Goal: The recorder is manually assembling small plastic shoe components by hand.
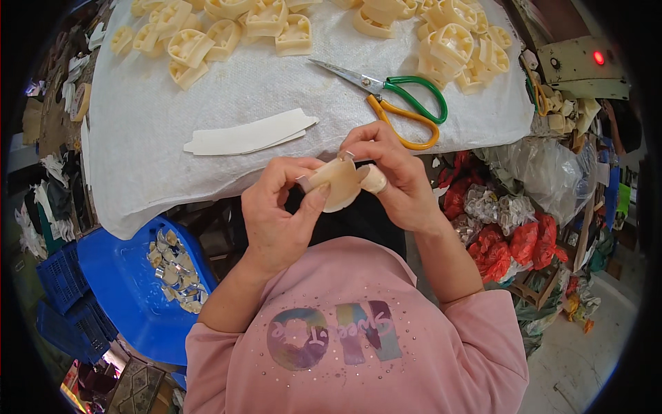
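Cream curved piece is held up just off the near edge of a worktop, the broadest thing in view, covered with white woven sheeting. Next in size comes the person's pink shirt, with large multicoloured lettering and scattered shiny dots across the chest. Left of it stands a blue basin. Two heaps of cream moulded parts lie along the worktop's far side, some touching or resting on others. Beyond the basin, blue crates sit at the far left; on the right, a clear plastic bag lies near several red bags. Scissors with one green and one yellow handle rest on the worktop, blades toward the upper left. Left of them lie overlapping white strips, near the front edge. Below, the left hand is clamped on the curved piece, thumb across its face; the right hand pinches its upper edge at a small shiny tab, a whitish wrap around its thumb. Whether that thumb touches the piece, I cannot tell. Smallest are the cream and silvery scraps inside the basin.
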Tool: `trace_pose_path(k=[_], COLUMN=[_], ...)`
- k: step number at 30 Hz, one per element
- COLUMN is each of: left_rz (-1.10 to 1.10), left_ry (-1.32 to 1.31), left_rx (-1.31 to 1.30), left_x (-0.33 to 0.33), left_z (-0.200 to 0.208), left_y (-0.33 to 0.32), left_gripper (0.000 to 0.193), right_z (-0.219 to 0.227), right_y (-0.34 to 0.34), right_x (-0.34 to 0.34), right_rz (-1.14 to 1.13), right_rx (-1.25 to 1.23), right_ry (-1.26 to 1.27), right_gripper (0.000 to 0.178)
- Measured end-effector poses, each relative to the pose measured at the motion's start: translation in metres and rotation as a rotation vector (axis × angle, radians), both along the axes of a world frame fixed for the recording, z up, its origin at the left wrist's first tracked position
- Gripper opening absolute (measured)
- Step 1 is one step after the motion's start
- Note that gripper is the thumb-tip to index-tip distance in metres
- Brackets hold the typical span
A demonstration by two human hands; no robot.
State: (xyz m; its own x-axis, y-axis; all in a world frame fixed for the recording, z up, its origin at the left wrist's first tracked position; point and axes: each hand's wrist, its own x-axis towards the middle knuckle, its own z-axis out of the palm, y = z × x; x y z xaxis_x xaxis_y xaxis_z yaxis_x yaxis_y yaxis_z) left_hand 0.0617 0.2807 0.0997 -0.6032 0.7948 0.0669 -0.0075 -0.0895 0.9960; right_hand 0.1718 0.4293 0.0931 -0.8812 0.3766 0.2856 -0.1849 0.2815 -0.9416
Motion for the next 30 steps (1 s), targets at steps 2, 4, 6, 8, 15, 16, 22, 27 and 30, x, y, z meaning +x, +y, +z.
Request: trace_pose_path(k=[2,4,6,8,15,16,22,27,30], left_rz=[-0.024,-0.049,-0.027,-0.004,-0.058,-0.085,-0.127,-0.102,-0.094], left_ry=[-0.055,-0.069,-0.079,-0.088,-0.075,-0.056,-0.217,-0.298,-0.348], left_rx=[0.003,0.052,0.07,0.087,-0.012,-0.025,0.029,0.017,0.007], left_x=[0.001,0.002,0.004,0.005,0.003,0.003,0.006,-0.003,-0.005], left_z=[-0.001,-0.004,-0.006,-0.005,-0.004,-0.003,0.0,-0.004,-0.002], left_y=[0.001,0.001,0.004,0.006,0.004,0.004,0.007,0.006,0.004], left_gripper=[0.015,0.016,0.014,0.012,0.013,0.014,0.012,0.014,0.014], right_z=[-0.002,0.006,0.008,0.004,0.016,0.016,0.006,0.003,0.001], right_y=[-0.008,-0.013,-0.015,-0.013,0.002,0.004,-0.009,-0.004,0.003], right_x=[0.0,-0.003,-0.003,-0.004,-0.005,-0.004,-0.002,-0.001,0.008], right_rz=[-0.088,-0.134,-0.198,-0.211,-0.035,-0.029,-0.19,-0.08,-0.11], right_rx=[-0.038,0.054,0.256,0.251,0.09,0.362,0.146,-0.68,-0.796], right_ry=[0.001,-0.028,-0.079,-0.068,-0.155,-0.13,-0.171,-0.124,-0.087], right_gripper=[0.018,0.019,0.02,0.018,0.006,0.014,0.017,0.026,0.027])
